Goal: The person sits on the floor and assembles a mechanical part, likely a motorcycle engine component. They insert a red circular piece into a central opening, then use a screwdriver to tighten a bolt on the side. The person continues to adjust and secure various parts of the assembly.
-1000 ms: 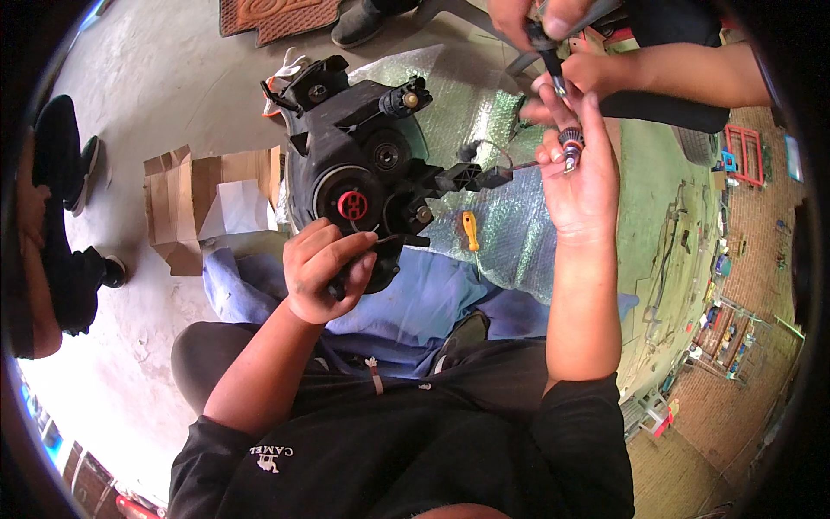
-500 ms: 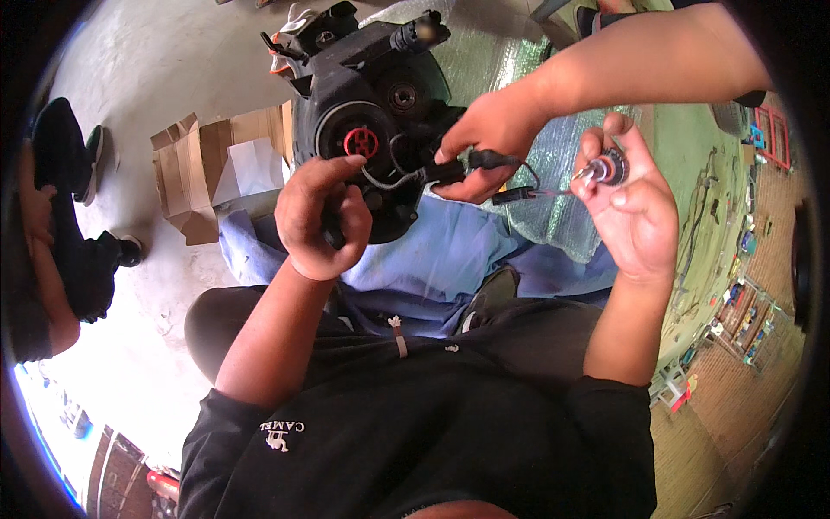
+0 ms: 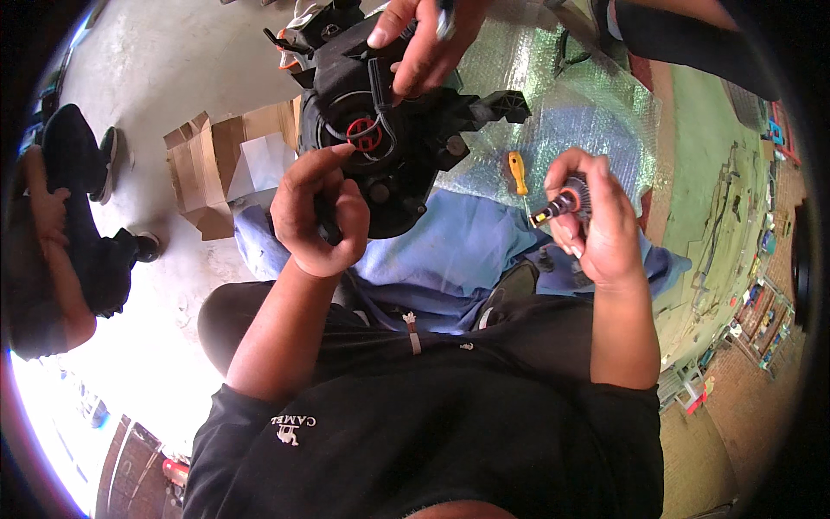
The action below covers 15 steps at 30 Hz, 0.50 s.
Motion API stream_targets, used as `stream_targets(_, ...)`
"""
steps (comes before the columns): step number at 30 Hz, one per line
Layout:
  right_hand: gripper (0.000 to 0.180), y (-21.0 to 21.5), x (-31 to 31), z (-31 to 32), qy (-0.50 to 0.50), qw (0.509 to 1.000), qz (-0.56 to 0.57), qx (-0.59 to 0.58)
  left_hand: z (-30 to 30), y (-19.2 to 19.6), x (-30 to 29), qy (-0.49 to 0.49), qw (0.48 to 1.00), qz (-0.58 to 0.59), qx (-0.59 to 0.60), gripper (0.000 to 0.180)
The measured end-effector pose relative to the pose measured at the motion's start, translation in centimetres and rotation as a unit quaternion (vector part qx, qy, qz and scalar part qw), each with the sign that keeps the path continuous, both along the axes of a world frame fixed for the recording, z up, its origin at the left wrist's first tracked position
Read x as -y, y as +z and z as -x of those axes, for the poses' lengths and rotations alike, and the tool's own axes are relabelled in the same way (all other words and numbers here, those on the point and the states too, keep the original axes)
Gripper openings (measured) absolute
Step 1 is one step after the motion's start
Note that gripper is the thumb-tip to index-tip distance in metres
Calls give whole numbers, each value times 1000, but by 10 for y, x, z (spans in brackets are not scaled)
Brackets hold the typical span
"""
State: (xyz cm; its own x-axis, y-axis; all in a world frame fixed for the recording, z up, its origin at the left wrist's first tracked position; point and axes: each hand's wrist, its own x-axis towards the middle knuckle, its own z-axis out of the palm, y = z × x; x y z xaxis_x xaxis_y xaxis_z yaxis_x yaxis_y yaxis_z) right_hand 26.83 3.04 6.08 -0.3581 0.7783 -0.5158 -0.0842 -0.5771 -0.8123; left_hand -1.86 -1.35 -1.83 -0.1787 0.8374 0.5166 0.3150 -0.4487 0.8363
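A black headlight housing (image 3: pixel 406 186) lies back side up in front of me, with a red ring-shaped fitting (image 3: pixel 364 134) in its round opening. My left hand (image 3: pixel 318 212) is curled at the housing's near left edge, its index fingertip beside the red ring. What lies inside that grip is partly hidden. My right hand (image 3: pixel 605 221) pinches an LED headlight bulb (image 3: pixel 562 204) with a finned base, held apart from the housing. Another person's hand (image 3: pixel 432 48) reaches in from the top over a slim black module (image 3: pixel 379 82), whose grey cable (image 3: pixel 386 130) loops beside the red ring.
A yellow-handled screwdriver (image 3: pixel 517 173) lies on bubble wrap (image 3: pixel 588 112) to the right. Blue cloth (image 3: pixel 458 238) is under the housing. Opened cardboard (image 3: pixel 197 182) lies left, near another person's dark shoes (image 3: pixel 108 164). Tools and racks line the far right.
The other person's hand moved up and left with the black module, uncovering the housing's right side and the screwdriver. My right hand turned the bulb and moved slightly left and down. My left hand stayed.
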Motion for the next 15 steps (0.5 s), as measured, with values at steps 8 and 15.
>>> stream_targets(8,40,-40,8,17,-66,988,130,-48,4,3,6,1,998,52,-37,39)
stream_targets(15,35,-42,10,18,-36,994,100,22,3,-1,5,16,1000,25,-3,41)
